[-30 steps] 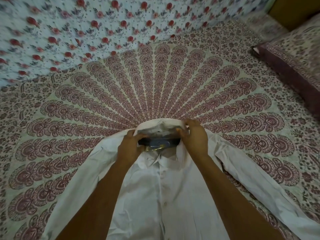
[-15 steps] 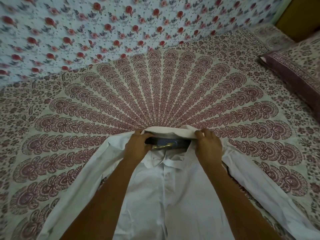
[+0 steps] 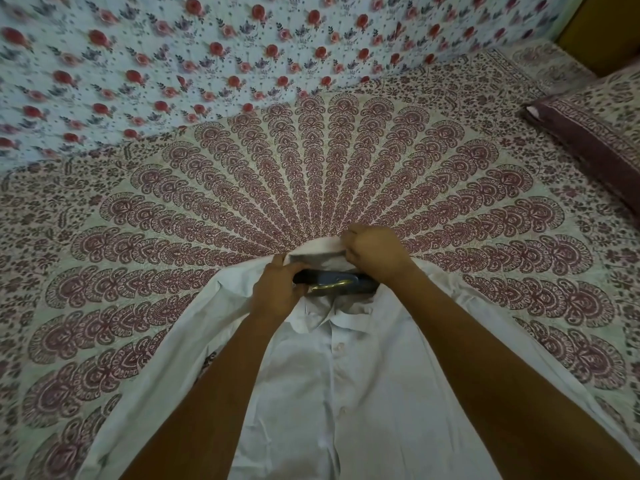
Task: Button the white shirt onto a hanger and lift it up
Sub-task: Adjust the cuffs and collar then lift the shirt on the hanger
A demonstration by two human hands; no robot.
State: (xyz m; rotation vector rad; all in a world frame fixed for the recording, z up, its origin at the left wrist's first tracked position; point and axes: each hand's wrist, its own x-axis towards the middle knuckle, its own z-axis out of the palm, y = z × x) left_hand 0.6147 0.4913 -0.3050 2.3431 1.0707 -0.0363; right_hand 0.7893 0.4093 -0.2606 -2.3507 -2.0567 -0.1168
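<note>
The white button-front shirt [image 3: 346, 393] lay flat on the maroon-patterned bedspread [image 3: 311, 185]. Our left hand [image 3: 277, 292] gripped its collar [image 3: 311, 249] beside the dark brass-hooked hanger [image 3: 332, 280], and our right hand [image 3: 375, 251], fingers curled, pinched the collar's back.

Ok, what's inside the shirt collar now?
A dark hanger with a brass-coloured hook lies inside the white shirt's collar. Fabric, left hand and right hand hide its ends.
</note>
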